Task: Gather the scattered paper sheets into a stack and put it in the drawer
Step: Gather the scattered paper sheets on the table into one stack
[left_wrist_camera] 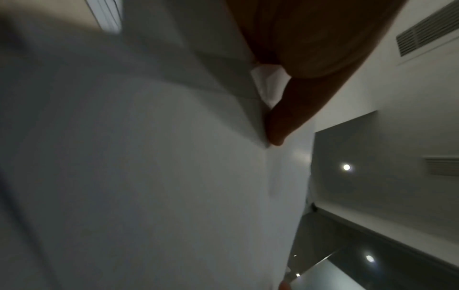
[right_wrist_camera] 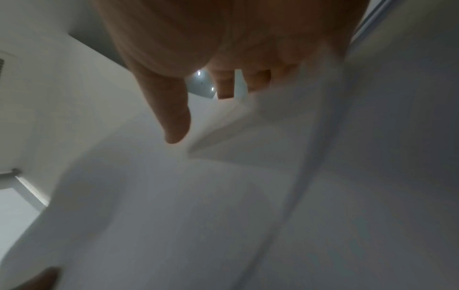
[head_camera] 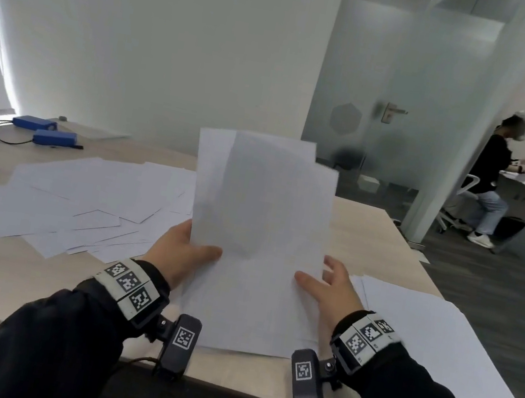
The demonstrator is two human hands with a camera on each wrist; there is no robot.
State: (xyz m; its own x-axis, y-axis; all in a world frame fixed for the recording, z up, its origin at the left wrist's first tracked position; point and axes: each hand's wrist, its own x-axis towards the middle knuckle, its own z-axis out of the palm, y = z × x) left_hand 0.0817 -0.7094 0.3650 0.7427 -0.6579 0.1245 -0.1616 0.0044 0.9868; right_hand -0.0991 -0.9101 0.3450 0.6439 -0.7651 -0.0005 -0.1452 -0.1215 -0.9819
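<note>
Two hands hold a bundle of paper sheets (head_camera: pixel 259 219) upright above the table (head_camera: pixel 363 229), its top edges uneven. The left hand (head_camera: pixel 181 253) grips the bundle's left edge, thumb (head_camera: pixel 207 252) laid across the front and the fingers behind it, out of sight. The right hand (head_camera: pixel 329 288) steadies the right edge with its thumb on the front and its fingers (head_camera: pixel 335 266) straight and slightly spread alongside the edge. In the left wrist view, the thumb (left_wrist_camera: pixel 280 125) presses on the sheet. Beyond the left hand's fingers, scattered sheets (head_camera: pixel 80 199) lie overlapping on the table. Beside the right hand's fingers, more sheets (head_camera: pixel 433 335) lie flat. Farther past the scattered sheets sit two blue boxes (head_camera: pixel 45 130) with cables. No drawer is in view
</note>
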